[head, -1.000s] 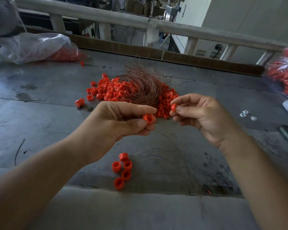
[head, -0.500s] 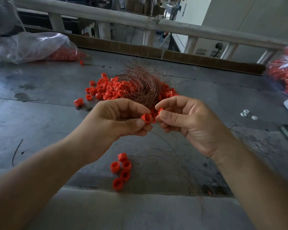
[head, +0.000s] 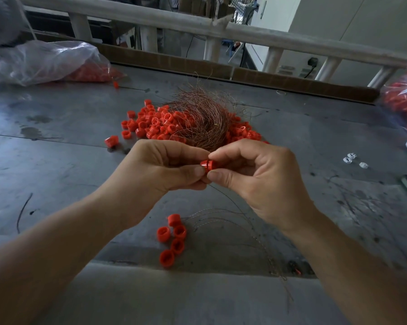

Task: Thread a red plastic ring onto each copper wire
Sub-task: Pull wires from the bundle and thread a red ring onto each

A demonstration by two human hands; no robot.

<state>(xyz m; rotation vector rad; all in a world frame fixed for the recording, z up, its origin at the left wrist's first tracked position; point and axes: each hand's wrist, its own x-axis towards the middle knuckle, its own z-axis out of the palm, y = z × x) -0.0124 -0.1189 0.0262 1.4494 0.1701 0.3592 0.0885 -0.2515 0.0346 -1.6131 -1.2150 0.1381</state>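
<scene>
Red ring is pinched above the grey table by the fingertips of both the left hand and the right hand. A thin copper wire trails below. The clear bag at far left and the right-edge bag both hold red rings. A loose pile surrounds the wire bundle.
</scene>
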